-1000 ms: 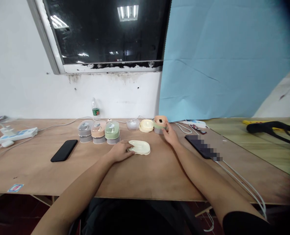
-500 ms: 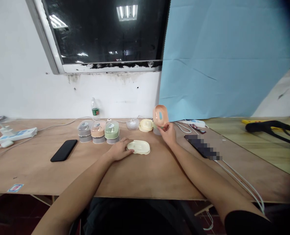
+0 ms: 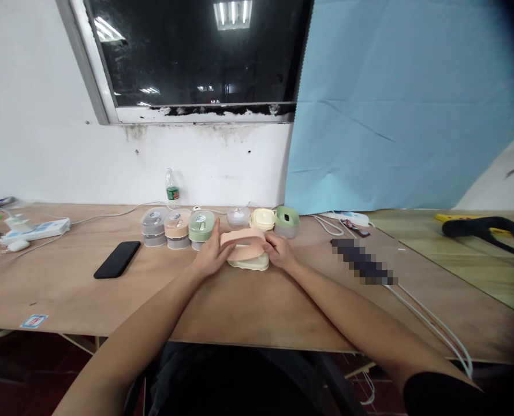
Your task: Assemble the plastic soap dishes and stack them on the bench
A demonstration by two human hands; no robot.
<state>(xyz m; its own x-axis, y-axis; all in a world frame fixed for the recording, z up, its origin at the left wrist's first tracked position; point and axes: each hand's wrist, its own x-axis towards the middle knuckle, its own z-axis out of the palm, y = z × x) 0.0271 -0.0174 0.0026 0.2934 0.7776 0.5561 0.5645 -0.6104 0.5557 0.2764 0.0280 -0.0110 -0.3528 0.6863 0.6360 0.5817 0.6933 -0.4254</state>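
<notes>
Both hands hold a peach plastic lid with an oval opening, tilted just above a cream oval plastic tray on the table. My left hand has its left end, thumb along the near side. At the right end my right hand pinches the lid with bent fingers. Whether lid and tray touch, I cannot tell. Behind my left hand stands a green-topped container, partly covered by the fingers. Beyond my right hand are cream plastic parts and an open-topped green container.
To the left stand a peach-topped container and a grey one. A clear bowl and a bottle are near the wall. Phones flank my arms, with white cables at right and a power strip far left.
My right hand has brought the peach lid down and left to above the cream tray. My left hand has let go of the tray and taken the lid's left end.
</notes>
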